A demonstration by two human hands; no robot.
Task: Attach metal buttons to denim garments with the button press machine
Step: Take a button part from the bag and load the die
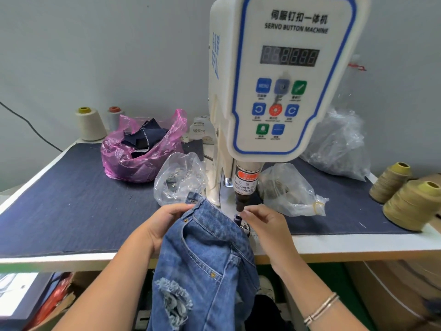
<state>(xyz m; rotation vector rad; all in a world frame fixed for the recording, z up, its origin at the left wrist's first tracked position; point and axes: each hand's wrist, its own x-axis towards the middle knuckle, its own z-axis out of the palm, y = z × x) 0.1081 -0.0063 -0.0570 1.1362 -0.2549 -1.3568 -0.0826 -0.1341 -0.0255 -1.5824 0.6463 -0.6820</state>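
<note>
Nearest the camera, a pair of faded blue denim jeans hangs off the near table edge, its weave ribbed, a frayed ripped patch low on the leg and small brass rivets at the pocket corners. Its waistband is lifted onto the table, just below the press head. On the left, the left hand grips the bunched waistband, fingers curled over the fold. On the right, the right hand pinches with its fingertips at the small dark lower die, beside the waistband edge; whether it holds a button cannot be told. A thin metal bracelet circles the right wrist. Just above the die hangs the dark cylindrical punch of the white, glossy plastic servo button machine, with blue-outlined panel, coloured keys and digital display. Dark blue cloth covers the table. Crinkled clear bags of metal parts flank the column. Farther left sits a pink plastic bag of dark scraps, with cream thread cones behind; olive thread spools stand right
</note>
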